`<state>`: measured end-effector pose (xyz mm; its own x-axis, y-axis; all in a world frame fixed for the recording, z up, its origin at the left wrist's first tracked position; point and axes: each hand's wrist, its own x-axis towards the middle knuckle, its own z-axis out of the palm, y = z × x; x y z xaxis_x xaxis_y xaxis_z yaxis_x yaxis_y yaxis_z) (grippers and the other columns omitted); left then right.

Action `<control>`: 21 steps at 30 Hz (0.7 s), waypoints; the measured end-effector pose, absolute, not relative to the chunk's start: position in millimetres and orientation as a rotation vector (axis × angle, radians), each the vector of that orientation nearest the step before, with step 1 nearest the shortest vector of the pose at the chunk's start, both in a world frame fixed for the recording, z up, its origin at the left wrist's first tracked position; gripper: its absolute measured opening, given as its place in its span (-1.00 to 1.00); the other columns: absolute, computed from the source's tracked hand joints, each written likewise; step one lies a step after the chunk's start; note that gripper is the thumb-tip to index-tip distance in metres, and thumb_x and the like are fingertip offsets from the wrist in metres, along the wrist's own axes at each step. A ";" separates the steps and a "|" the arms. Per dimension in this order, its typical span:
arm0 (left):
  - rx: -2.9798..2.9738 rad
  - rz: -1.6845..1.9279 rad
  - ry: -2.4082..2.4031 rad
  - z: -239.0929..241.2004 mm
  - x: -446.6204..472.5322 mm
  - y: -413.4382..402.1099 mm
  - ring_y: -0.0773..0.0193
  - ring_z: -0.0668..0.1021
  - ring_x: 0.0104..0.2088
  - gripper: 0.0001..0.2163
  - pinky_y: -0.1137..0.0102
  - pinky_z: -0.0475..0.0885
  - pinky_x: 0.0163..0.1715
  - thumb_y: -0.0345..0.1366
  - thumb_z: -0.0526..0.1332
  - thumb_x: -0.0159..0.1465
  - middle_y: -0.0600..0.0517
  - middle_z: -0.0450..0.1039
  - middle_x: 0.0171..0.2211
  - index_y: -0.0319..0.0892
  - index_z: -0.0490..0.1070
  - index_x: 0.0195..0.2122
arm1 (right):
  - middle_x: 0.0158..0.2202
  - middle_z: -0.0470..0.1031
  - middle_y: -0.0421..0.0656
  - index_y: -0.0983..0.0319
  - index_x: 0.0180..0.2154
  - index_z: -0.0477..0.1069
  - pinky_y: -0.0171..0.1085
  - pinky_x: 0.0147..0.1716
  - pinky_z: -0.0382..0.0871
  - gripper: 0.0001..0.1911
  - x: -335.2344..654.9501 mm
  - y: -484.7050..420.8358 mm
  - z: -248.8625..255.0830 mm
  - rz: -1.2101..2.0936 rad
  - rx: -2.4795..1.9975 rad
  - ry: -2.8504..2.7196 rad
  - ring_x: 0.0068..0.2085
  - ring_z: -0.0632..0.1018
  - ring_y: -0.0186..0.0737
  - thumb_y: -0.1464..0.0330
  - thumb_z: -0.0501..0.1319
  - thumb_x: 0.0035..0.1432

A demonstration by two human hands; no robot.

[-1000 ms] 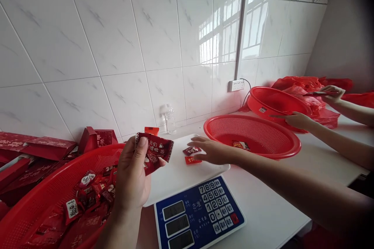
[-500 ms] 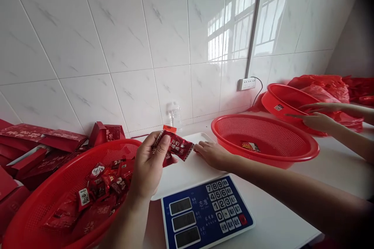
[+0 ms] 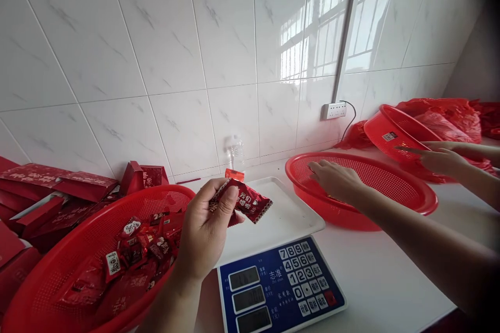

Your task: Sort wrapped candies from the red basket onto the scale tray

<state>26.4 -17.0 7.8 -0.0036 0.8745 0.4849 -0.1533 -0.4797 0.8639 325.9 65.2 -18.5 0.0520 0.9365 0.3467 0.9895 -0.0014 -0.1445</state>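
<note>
Left hand (image 3: 205,231) pinches red foil sweet packets (image 3: 244,201) above the white scale tray (image 3: 289,213). They look light and slippery, best held by the crimped edges. I cannot tell what the right hand (image 3: 336,182) grips.

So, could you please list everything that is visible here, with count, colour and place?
left basket: 1, red, near left
sweets: many, red, in left basket
middle basket: 1, red, right of scale
far basket: 1, red, tilted, far right
scale: 1, blue panel with white tray, centre
boxes: several, red, by wall at left
bottle: 1, clear, by wall behind scale
socket: 1, white, on wall
bags: some, red, far right
other person's hands: 2, at far basket
left hand: holds packets, at least two, red, beside the tray
right hand: palm down in middle basket
</note>
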 end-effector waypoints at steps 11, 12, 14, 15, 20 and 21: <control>1.444 1.832 0.830 6.4 36.1 -13.5 0.39 0.49 -0.49 -0.77 0.60 0.47 -0.50 -0.06 0.29 0.27 0.12 0.46 -0.50 -0.10 0.52 -0.39 | -0.17 0.59 -0.04 0.25 -0.13 0.48 -0.19 -0.17 0.47 -0.43 215.3 12.6 11.9 0.687 -0.818 -2.060 -0.14 0.57 -0.11 -0.11 0.07 0.27; 1.440 1.840 0.827 5.8 35.9 -13.0 0.39 0.48 -0.49 -0.76 0.60 0.46 -0.50 -0.05 0.30 0.26 0.13 0.44 -0.51 -0.10 0.51 -0.40 | -0.25 0.57 -0.08 0.25 -0.21 0.47 -0.23 -0.26 0.45 -0.44 201.0 6.0 12.1 0.694 -0.769 -1.995 -0.24 0.55 -0.17 -0.13 0.14 0.22; 1.420 1.831 0.811 4.6 34.7 -12.1 0.39 0.46 -0.49 -0.75 0.59 0.44 -0.51 -0.03 0.32 0.23 0.13 0.42 -0.52 -0.11 0.50 -0.40 | -0.43 0.46 -0.17 0.25 -0.38 0.41 -0.30 -0.43 0.33 -0.46 178.6 -1.1 10.0 0.730 -0.760 -1.882 -0.40 0.44 -0.26 -0.13 0.17 0.19; 1.405 1.815 0.807 4.0 33.9 -11.6 0.38 0.47 -0.49 -0.74 0.57 0.45 -0.51 -0.02 0.33 0.22 0.12 0.42 -0.50 -0.12 0.51 -0.39 | -0.49 0.40 -0.21 0.24 -0.44 0.36 -0.32 -0.47 0.27 -0.45 171.2 -1.7 8.5 0.764 -0.753 -1.838 -0.44 0.39 -0.29 -0.13 0.18 0.19; 1.395 1.676 0.880 2.2 32.5 -8.6 0.32 0.51 -0.49 -0.68 0.47 0.50 -0.53 0.05 0.30 0.22 0.07 0.50 -0.46 -0.14 0.52 -0.33 | -0.55 0.30 -0.25 0.22 -0.51 0.29 -0.33 -0.51 0.16 -0.45 168.6 8.4 4.7 0.893 -0.657 -1.748 -0.49 0.28 -0.34 -0.12 0.20 0.18; 1.407 1.641 0.890 1.8 33.2 -7.7 0.33 0.50 -0.51 -0.67 0.48 0.50 -0.55 0.05 0.30 0.22 0.07 0.49 -0.48 -0.14 0.52 -0.35 | -0.54 0.32 -0.24 0.23 -0.49 0.31 -0.33 -0.50 0.17 -0.45 172.3 10.5 4.9 0.926 -0.633 -1.765 -0.48 0.29 -0.33 -0.11 0.19 0.19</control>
